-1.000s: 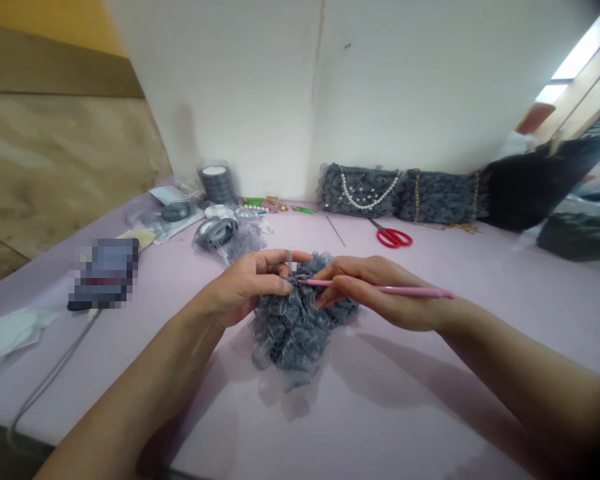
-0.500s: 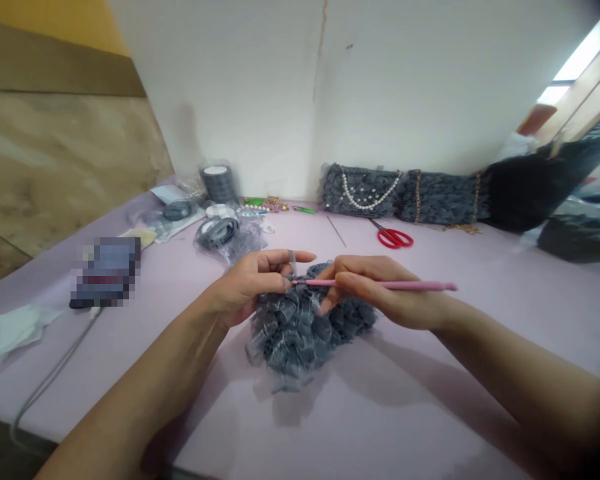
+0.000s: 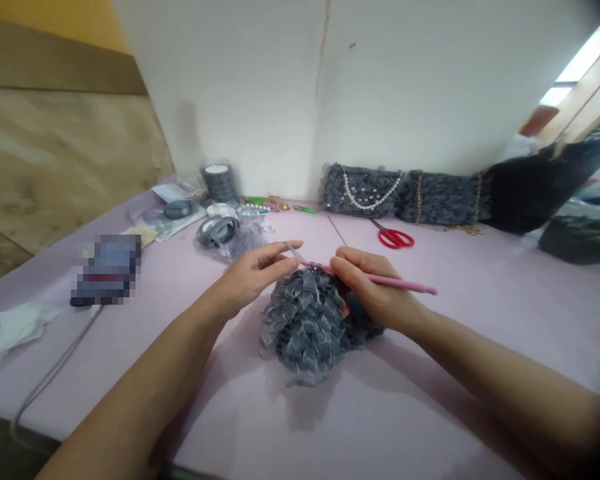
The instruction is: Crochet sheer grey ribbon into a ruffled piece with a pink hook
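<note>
My right hand (image 3: 373,283) is closed around a pink crochet hook (image 3: 403,283), whose handle points right. Its thin tip sits at the top edge of a ruffled grey crochet piece (image 3: 307,333) made of sheer ribbon. The right fingers also press against that piece, partly hidden behind it. A strand of grey ribbon (image 3: 295,251) runs from my left hand (image 3: 250,277) to the hook. Index finger and thumb of the left hand are close together with the ribbon over the index finger, left of the hook tip.
Behind the hands lie red-handled scissors (image 3: 395,238) and a thin needle-like rod (image 3: 337,230). Two grey ruffled bags (image 3: 365,190) lean on the wall. Ribbon rolls (image 3: 217,233) stand left; farther left are a phone (image 3: 107,267) with a cable (image 3: 55,373) and white tissue (image 3: 23,323).
The crochet piece has turned and shifted slightly right. My left hand has drawn back from its top edge, with the ribbon stretched to the hook. The hook now tilts down to the right.
</note>
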Demonstrator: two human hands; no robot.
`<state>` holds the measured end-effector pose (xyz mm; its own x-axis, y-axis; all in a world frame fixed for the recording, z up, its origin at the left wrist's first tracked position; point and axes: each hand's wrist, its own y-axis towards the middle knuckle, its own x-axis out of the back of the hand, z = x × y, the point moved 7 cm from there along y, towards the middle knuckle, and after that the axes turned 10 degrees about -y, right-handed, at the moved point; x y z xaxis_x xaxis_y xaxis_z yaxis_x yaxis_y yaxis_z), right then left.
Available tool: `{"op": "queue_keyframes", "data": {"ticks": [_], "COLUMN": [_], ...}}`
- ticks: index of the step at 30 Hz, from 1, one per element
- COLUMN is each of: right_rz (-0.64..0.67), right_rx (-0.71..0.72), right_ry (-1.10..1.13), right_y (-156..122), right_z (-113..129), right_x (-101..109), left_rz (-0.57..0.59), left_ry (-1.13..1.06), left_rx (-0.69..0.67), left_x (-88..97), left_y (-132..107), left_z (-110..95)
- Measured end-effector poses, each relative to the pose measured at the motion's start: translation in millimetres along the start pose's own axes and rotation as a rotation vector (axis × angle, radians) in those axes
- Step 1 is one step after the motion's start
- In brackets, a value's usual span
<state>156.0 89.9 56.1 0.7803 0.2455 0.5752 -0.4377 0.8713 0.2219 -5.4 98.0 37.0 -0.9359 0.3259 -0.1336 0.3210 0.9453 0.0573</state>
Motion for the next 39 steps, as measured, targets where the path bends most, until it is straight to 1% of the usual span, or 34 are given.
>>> {"op": "queue_keyframes", "data": {"ticks": [1,3,5,7,9,10,11,13,15,17,19,20,21,22,23,25,27,28,30,32,34,36,39], "right_rz": [0.006,0.003,-0.038,-0.122,-0.205,-0.244,-0.273,-0.295,-0.256,-0.173,-0.093,-0.067,-0.049,-0.044,-0.059,-0.138,-0.246,-0.294,-0.342,-0.343,-0.314,-0.275,-0.223], "right_rx": [-0.003,0.008,0.095,0.217,0.302,0.326,0.35,0.406,0.416,0.337,0.232,0.207,0.214,0.25,0.302,0.394,0.432,0.441,0.479,0.522,0.528,0.499,0.441], "right_ry": [-0.001,-0.045,-0.215,-0.495,-0.735,-0.796,-0.813,-0.73,-0.552,-0.377,-0.28,-0.271,-0.292,-0.347,-0.437,-0.683,-0.89,-0.936,-0.931,-0.821,-0.655,-0.476,-0.331], "right_y": [-0.6,-2.7,-5.3,-7.9,-9.1,-9.1,-8.9,-8.5,-6.7,-3.0,0.1,0.7,0.6,-0.2,-1.7,-5.4,-8.4,-9.5,-11.0,-11.8,-11.4,-10.3,-9.0], "right_z": [0.6,2.2,6.6,10.7,9.8,8.0,6.4,5.5,5.2,2.7,0.1,0.5,2.7,6.2,10.2,15.8,16.7,15.9,13.6,10.8,7.6,4.9,3.7], "right_x": [-0.6,-2.7,-5.2,-8.5,-12.7,-13.4,-13.4,-11.5,-7.3,-2.8,-0.2,0.3,-0.1,-1.5,-3.5,-8.8,-13.4,-14.5,-16.0,-14.3,-10.3,-6.0,-4.0], "left_rz": [0.007,0.049,0.042,-0.065,-0.186,-0.222,-0.239,-0.229,-0.198,-0.174,-0.15,-0.143,-0.143,-0.15,-0.163,-0.209,-0.255,-0.264,-0.246,-0.199,-0.169,-0.153,-0.143], "left_ry": [-0.029,-0.168,-0.318,-0.392,-0.419,-0.453,-0.494,-0.567,-0.564,-0.486,-0.375,-0.315,-0.257,-0.201,-0.149,-0.092,-0.154,-0.234,-0.424,-0.548,-0.586,-0.606,-0.651], "left_rx": [0.006,0.051,0.087,0.07,0.033,0.037,0.055,0.107,0.127,0.099,0.067,0.047,0.023,-0.002,-0.03,-0.08,-0.092,-0.073,0.01,0.11,0.162,0.171,0.174], "left_x": [-0.6,-8.5,-19.6,-26.9,-31.9,-34.8,-37.4,-41.0,-39.5,-34.2,-30.5,-29.6,-29.3,-29.7,-30.7,-33.3,-35.8,-37.2,-40.2,-42.1,-39.2,-34.0,-29.0], "left_y": [-0.2,-1.6,-3.5,-5.2,-7.5,-8.5,-9.1,-9.5,-9.3,-8.9,-8.7,-8.7,-8.8,-9.1,-9.5,-10.7,-11.6,-11.4,-10.0,-8.4,-7.0,-6.0,-5.4], "left_z": [-0.2,3.3,9.4,15.6,20.6,23.4,26.1,28.9,26.2,19.8,15.0,13.4,12.4,12.0,12.1,13.5,17.3,20.2,26.0,28.0,25.4,21.6,20.3]}}
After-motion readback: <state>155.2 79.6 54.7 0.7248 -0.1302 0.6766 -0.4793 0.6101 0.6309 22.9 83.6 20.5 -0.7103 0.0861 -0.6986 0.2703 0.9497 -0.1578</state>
